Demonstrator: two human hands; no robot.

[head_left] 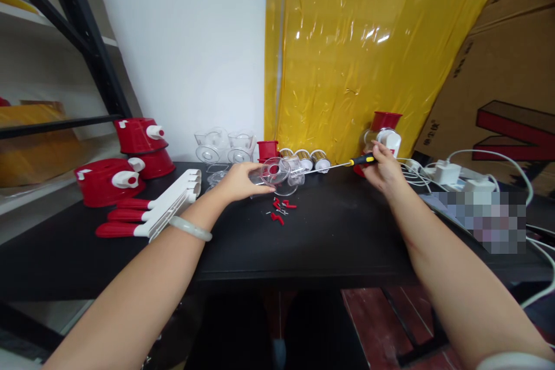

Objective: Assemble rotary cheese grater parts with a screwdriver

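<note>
My left hand point(241, 181) is closed around a clear plastic housing point(296, 166) with round openings, held just above the black table. In my right hand point(385, 166) is a screwdriver point(362, 159) with a black and yellow handle. Its long shaft points left and reaches the housing's right side; where the tip sits I cannot make out. Small red plastic pieces point(277, 218) and several tiny screws point(282, 211) lie on the table below the housing. Behind it stand a red funnel-like part point(267, 150) and several metal grater drums point(321, 160).
More clear housings point(240, 141) stand at the back. White parts with red handles point(130, 215) lie at left, near red bases point(108, 182). An assembled red and white unit point(388, 133) stands behind my right hand. White chargers and cables point(448, 172) crowd the right side.
</note>
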